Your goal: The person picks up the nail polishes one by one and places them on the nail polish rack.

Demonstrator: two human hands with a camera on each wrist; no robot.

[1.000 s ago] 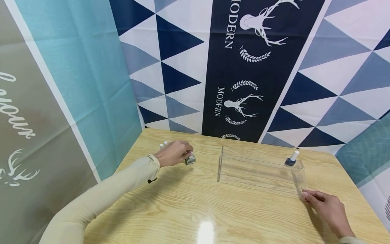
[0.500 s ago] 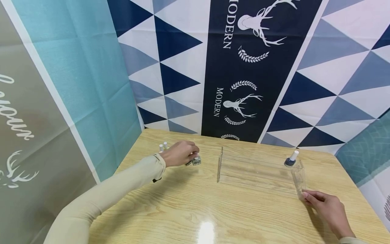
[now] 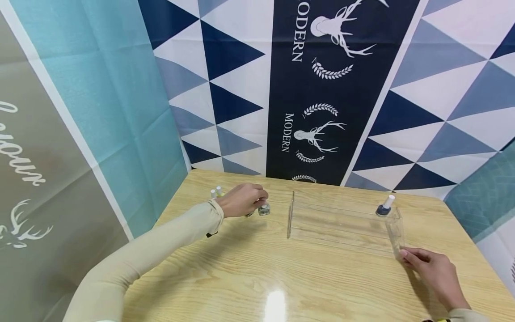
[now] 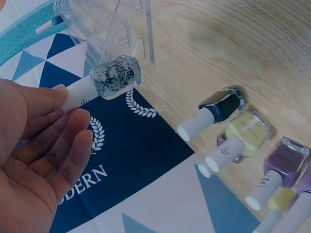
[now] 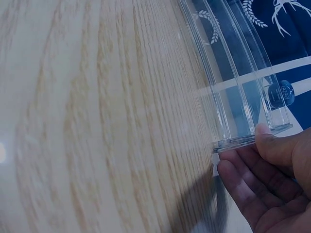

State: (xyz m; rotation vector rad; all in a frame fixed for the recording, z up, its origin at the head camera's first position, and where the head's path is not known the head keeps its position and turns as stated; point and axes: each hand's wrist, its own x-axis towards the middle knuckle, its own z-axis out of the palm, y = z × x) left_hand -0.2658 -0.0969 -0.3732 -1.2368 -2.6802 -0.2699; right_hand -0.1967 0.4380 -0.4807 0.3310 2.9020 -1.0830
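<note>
Left hand (image 3: 243,200) on speckled bottle (image 4: 116,76); right hand (image 3: 436,273) on clear rack (image 3: 342,223).
Left to right: white-capped bottles, incl. yellow bottle (image 4: 248,131), purple bottle (image 4: 286,162) and black bottle (image 4: 223,104), near far left corner of desk (image 3: 225,268); left hand just beside them, thumb and fingers pinching the speckled bottle's white cap, glass body projecting beyond fingertips, below the hand in head view; clear rack well to its right, along desk's far edge; dark blue bottle (image 3: 384,209) upon the rack's right end, toward far edge; right hand near desk's right edge, thumb and fingers pinching the rack's near right corner.
</note>
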